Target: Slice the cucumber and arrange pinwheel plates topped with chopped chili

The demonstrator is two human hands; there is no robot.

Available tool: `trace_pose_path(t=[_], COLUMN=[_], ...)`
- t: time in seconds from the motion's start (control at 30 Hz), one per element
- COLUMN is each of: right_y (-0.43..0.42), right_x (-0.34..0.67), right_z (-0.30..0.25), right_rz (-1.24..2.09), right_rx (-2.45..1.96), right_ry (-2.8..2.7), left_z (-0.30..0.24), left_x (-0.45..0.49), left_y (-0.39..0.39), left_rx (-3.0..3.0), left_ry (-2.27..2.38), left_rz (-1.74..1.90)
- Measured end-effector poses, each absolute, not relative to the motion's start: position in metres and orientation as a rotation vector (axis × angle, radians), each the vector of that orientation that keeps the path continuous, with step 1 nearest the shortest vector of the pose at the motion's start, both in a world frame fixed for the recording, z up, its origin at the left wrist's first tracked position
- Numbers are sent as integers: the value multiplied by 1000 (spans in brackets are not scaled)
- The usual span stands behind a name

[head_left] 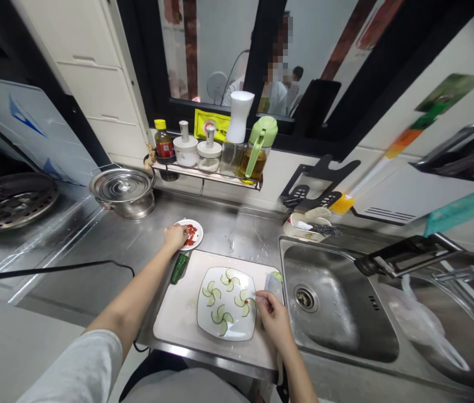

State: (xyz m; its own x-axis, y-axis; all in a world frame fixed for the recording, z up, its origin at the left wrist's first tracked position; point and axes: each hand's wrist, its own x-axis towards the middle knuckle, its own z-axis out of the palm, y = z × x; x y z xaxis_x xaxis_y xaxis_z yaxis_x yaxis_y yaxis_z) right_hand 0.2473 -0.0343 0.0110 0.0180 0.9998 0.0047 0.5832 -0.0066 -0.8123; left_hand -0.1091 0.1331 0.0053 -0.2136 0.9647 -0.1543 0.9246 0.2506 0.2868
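My left hand (175,237) reaches over a small white plate (200,234) of chopped red pieces (192,232). Its fingers are drawn together at the pieces, and the fingertips are partly hidden. Close to the right rim of a square white plate (205,277) is my right hand (272,313), fingers curled together; I cannot make out anything between them. Thin cucumber slices (222,322) form several pinwheels on the square plate, with red bits at the centre of some. Under it lies a pale cutting board (173,319). A piece of cucumber (179,268) rests at the board's upper left.
A knife blade (273,284) lies along the board's right side, beside the steel sink (324,302). Behind the board, a wall rack (207,172) carries jars and an oil bottle (257,151). A lidded pot (125,193) stands back left, near the stove (10,201).
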Motion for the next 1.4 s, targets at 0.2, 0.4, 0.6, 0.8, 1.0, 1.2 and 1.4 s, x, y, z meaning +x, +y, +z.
trace_pose_path(t=[0.2,0.4,0.6,0.8,1.0,1.2,1.4], right_y=[-33,-32,-32,-34,-37,-36,-33], right_x=[247,250,250,249,256,259,254], right_z=[16,14,14,14,9,4,8], right_rz=[817,802,787,784,780,779,785], right_rx=[-1665,-1662,-1649,-1661,-1680,-1675,-1657], right_ry=[-1648,-1662,-1679,-1690,-1682,-1680,-1682], left_z=[4,-4,-2,-1,-5,-9,-11], left_x=[-108,-112,-116,-113,-113,-114,-112], left_y=[134,135,135,135,137,140,138], left_rx=[1773,1624,1614,1686,1663,1469,1133], left_ry=[2179,2210,2237,2216,2192,2157,1973], left_rz=[214,268,267,237,282,522,902])
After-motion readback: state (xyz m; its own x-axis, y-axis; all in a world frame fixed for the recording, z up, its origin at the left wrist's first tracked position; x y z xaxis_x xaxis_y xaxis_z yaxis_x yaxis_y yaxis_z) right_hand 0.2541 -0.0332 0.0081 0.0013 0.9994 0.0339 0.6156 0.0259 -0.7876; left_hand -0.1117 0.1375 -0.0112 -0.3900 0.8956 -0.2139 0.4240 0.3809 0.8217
